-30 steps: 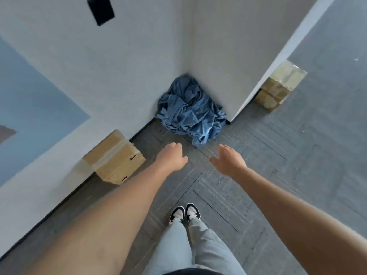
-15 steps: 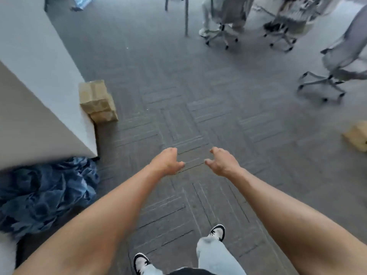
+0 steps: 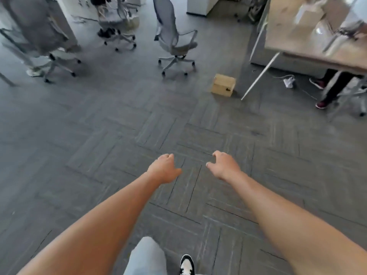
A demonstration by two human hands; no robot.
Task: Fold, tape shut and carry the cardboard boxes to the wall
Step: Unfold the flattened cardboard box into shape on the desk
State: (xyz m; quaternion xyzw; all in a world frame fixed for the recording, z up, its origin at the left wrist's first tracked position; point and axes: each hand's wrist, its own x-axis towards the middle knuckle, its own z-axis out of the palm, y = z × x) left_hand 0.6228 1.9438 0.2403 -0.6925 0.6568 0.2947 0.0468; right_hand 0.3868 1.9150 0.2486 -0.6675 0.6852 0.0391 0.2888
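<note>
A closed brown cardboard box [image 3: 223,84] stands on the grey carpet ahead and slightly right, beside a slanted white desk leg [image 3: 260,78]. My left hand [image 3: 163,168] and my right hand [image 3: 224,165] are stretched out in front of me over bare floor, well short of the box. Both hang with loosely curled fingers and hold nothing. No wall and no other box is in view.
Grey office chairs stand at the back: one [image 3: 174,42] just left of the box, others [image 3: 117,26] [image 3: 39,42] further left. A wooden desk [image 3: 309,42] fills the upper right, with a person's legs and red shoes [image 3: 327,90] under it. Cables [image 3: 289,82] lie nearby.
My view has swung away from the wall corner, blue cloth and boxes there, round to the open office floor. The lone box came from the right edge toward the middle. Both hands stay empty.
</note>
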